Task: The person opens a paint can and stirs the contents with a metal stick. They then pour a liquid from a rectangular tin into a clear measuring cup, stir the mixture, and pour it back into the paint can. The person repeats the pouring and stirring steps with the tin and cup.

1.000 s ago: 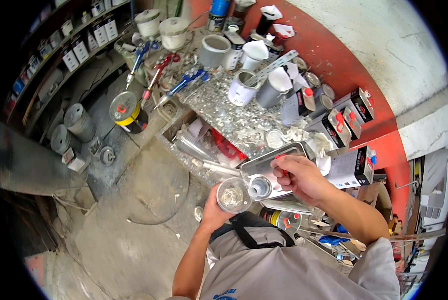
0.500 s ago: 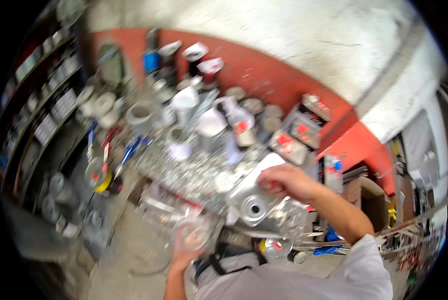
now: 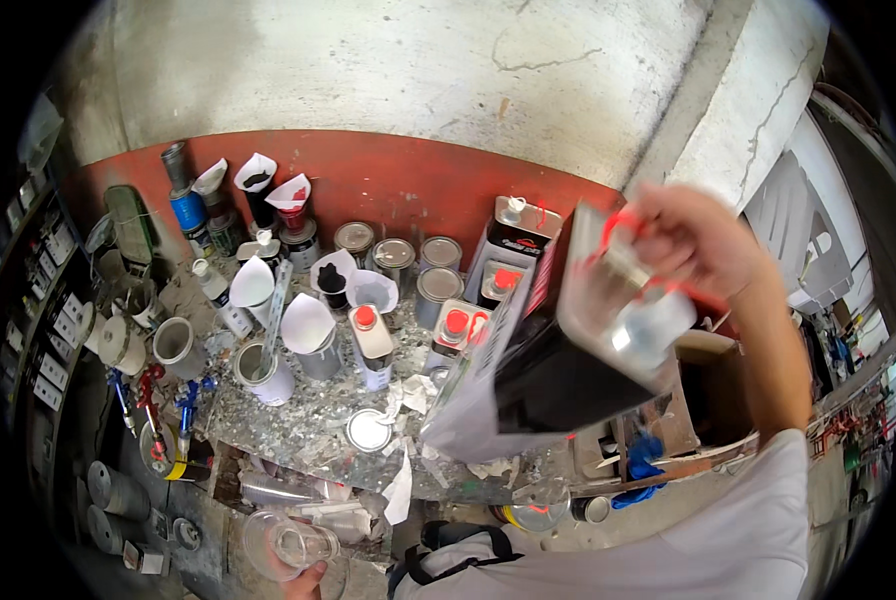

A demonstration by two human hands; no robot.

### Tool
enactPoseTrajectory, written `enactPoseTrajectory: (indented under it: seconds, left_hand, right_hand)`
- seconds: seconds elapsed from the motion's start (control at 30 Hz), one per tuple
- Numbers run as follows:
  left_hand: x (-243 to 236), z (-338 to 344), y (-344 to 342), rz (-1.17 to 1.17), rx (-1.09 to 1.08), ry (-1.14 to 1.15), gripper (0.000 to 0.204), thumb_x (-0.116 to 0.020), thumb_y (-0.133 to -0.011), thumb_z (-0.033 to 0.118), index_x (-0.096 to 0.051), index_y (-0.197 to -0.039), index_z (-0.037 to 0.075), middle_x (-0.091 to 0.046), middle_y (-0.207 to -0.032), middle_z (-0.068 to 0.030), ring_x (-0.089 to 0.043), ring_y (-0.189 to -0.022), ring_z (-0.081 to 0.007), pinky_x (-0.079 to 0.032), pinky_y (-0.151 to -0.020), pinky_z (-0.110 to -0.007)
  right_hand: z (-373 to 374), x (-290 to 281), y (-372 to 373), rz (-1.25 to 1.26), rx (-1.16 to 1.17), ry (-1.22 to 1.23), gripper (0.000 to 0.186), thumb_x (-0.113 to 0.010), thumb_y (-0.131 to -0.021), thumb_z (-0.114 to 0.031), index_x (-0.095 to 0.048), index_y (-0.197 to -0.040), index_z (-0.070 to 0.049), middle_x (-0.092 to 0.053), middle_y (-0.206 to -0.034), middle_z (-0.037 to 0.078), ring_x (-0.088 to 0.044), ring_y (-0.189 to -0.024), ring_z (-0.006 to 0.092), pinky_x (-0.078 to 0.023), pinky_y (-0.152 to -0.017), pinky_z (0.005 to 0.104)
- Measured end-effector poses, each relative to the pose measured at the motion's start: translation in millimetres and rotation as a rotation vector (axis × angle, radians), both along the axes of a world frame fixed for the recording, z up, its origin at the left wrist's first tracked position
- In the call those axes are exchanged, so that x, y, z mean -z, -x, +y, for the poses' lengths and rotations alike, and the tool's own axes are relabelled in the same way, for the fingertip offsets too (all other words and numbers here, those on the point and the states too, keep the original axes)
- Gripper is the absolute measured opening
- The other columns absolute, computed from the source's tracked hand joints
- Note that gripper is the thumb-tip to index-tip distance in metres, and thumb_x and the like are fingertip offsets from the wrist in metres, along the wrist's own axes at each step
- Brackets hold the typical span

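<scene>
My right hand [image 3: 696,240], smeared by motion, is closed round the red handle of a large rectangular metal can [image 3: 558,380]. The can hangs tilted above the right part of the bench, with a black lower part and a shiny top. My left hand [image 3: 306,580] holds a clear plastic cup [image 3: 270,545] low at the bench's front edge, and only its fingers show. The cup is tilted, apart from the can. What lies directly behind the can is hidden.
On the paint-spattered bench [image 3: 308,430] stand several lidded tins [image 3: 393,255], pots with paper strainers [image 3: 310,325] and a small red-capped can [image 3: 371,340]. Spray guns [image 3: 151,395] hang at the left. An open cardboard box [image 3: 713,385] is at the right.
My right hand has lifted the metal can up and to the right from over the bench. My left hand with the cup has shifted lower and left in view. The view has turned too.
</scene>
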State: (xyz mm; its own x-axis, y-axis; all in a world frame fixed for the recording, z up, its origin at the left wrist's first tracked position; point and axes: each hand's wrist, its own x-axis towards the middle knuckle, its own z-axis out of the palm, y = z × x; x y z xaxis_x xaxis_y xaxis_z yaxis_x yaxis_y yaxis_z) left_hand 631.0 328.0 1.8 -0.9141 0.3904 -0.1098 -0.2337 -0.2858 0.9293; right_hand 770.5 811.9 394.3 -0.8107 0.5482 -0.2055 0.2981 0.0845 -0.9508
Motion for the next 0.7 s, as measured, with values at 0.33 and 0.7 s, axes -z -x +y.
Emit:
enactPoseTrajectory:
  seconds: [0.33, 0.7]
  left_hand:
    - [-10, 56, 14, -0.056, 0.022, 0.004, 0.1, -0.084, -0.064, 0.014, -0.03, -0.148, 0.005, -0.053, -0.131, -0.0147, -0.055, -0.117, -0.028, -0.044, -0.101, -0.042]
    - [14, 36, 18, -0.02, 0.024, 0.175, 0.064, -0.067, -0.086, 0.007, -0.041, -0.143, -0.002, -0.053, -0.138, -0.014, -0.05, -0.127, -0.0242, -0.039, -0.108, -0.037]
  right_hand:
    - [118, -89, -7, -0.224, 0.129, -0.644, 0.062, -0.049, -0.097, -0.055, -0.056, -0.058, -0.008, -0.036, -0.045, -0.004, -0.023, -0.036, 0.0044, -0.014, -0.036, 0.0218]
    - [245, -70, -33, -0.34, 0.269, -0.557, 0.069, -0.049, -0.088, -0.073, -0.047, -0.051, -0.014, -0.036, -0.045, -0.005, -0.02, -0.037, 0.0055, -0.012, -0.039, 0.0255]
